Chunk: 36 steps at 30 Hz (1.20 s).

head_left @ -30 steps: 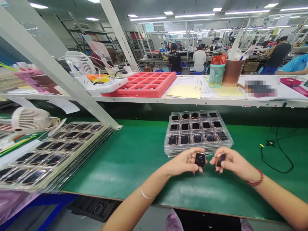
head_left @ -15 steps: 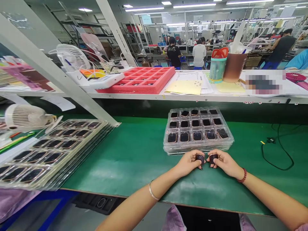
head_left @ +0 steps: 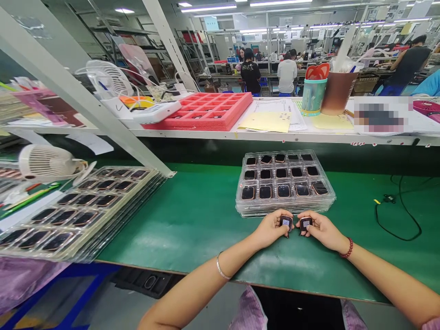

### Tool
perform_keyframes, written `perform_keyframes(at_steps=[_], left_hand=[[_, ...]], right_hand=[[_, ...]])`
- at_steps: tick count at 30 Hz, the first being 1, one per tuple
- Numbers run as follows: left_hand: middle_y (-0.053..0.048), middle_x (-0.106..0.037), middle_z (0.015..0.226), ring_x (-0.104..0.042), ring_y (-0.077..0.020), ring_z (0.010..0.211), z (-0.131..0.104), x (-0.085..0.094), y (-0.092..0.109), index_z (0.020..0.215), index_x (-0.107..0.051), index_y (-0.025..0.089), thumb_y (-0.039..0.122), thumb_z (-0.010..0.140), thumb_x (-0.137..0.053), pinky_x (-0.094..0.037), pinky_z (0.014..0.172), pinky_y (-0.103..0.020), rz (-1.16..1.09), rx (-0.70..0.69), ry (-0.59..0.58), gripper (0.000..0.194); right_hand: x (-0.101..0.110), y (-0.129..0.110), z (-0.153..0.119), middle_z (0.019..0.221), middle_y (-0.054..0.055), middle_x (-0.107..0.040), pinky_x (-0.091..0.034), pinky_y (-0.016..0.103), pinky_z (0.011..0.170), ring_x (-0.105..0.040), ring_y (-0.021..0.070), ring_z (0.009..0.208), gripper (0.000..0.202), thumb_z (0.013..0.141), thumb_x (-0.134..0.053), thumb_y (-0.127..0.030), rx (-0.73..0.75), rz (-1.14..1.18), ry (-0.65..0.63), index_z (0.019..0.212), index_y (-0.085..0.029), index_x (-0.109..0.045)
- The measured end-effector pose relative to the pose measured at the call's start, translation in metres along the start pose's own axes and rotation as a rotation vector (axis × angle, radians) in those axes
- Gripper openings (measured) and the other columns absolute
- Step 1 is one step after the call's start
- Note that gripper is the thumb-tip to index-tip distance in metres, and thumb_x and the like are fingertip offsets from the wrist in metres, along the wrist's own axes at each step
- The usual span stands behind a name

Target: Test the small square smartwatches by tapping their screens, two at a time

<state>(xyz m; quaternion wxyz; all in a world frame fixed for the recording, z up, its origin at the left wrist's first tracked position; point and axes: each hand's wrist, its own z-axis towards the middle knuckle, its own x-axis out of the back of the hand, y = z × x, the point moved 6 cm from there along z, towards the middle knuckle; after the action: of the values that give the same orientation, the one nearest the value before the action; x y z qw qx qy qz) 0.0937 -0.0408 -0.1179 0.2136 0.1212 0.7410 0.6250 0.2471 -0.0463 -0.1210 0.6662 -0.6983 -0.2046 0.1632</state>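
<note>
Just in front of the clear tray stack, my left hand [head_left: 274, 229] pinches a small dark square watch-like device [head_left: 286, 222]. A similar dark device [head_left: 305, 223] is gripped by my right hand [head_left: 321, 230], close beside the first one. Both devices are held upright with lit screens showing a white code-like square. The clear plastic tray stack [head_left: 285, 206] behind my hands holds rows of dark square devices. At the left, another stack of clear trays [head_left: 127, 211] carries more of the same devices.
Above the green table [head_left: 192, 229] runs a white shelf [head_left: 261, 136] with a red compartment tray [head_left: 237, 114], papers and cups. A slanted white post [head_left: 113, 117] crosses the left side. A white fan [head_left: 44, 163] stands far left, a black cable [head_left: 410, 211] lies right.
The screens of both held devices now show white code-like squares, where they were mostly dark before. My hands have barely moved. The whole view has shifted slightly.
</note>
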Motion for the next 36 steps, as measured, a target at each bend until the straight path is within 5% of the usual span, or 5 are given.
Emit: perform_keyframes(at_steps=[9, 14, 26, 36], left_hand=[[-0.016, -0.062, 0.118, -0.067, -0.0192, 0.081, 0.000, 0.003, -0.003, 0.130, -0.048, 0.017, 0.035, 0.076, -0.065, -0.046, 0.060, -0.024, -0.179, 0.129, -0.078, 0.059], [-0.017, -0.063, 0.115, -0.068, -0.0186, 0.079, -0.001, 0.003, -0.002, 0.130, -0.048, 0.016, 0.035, 0.076, -0.067, -0.046, 0.059, -0.023, -0.253, 0.147, -0.123, 0.060], [-0.015, -0.060, 0.119, -0.067, -0.0184, 0.081, -0.003, 0.000, -0.002, 0.132, -0.047, 0.021, 0.033, 0.079, -0.064, -0.046, 0.059, -0.023, -0.295, 0.138, -0.208, 0.057], [-0.009, -0.066, 0.095, -0.062, -0.0108, 0.059, -0.001, -0.001, -0.003, 0.125, -0.050, 0.018, 0.038, 0.071, -0.072, -0.040, 0.052, -0.021, -0.236, 0.104, -0.203, 0.062]], right_hand=[[0.006, 0.002, -0.003, 0.111, 0.010, -0.061, -0.058, 0.029, 0.067, -0.067, 0.0185, 0.086, 0.046, 0.086, -0.058, -0.031, -0.201, 0.418, -0.109, 0.130, -0.021, -0.047], [0.008, -0.001, -0.005, 0.107, 0.008, -0.061, -0.059, 0.026, 0.065, -0.065, 0.0147, 0.081, 0.047, 0.084, -0.064, -0.028, -0.230, 0.550, -0.187, 0.128, -0.023, -0.051], [0.011, -0.001, -0.003, 0.081, 0.004, -0.063, -0.056, 0.022, 0.059, -0.061, 0.0107, 0.064, 0.044, 0.075, -0.073, -0.034, -0.221, 0.570, -0.139, 0.114, -0.017, -0.061], [0.009, 0.004, 0.000, 0.095, 0.006, -0.063, -0.053, 0.022, 0.053, -0.051, 0.0062, 0.055, 0.046, 0.074, -0.073, -0.036, -0.149, 0.482, -0.159, 0.115, -0.018, -0.062]])
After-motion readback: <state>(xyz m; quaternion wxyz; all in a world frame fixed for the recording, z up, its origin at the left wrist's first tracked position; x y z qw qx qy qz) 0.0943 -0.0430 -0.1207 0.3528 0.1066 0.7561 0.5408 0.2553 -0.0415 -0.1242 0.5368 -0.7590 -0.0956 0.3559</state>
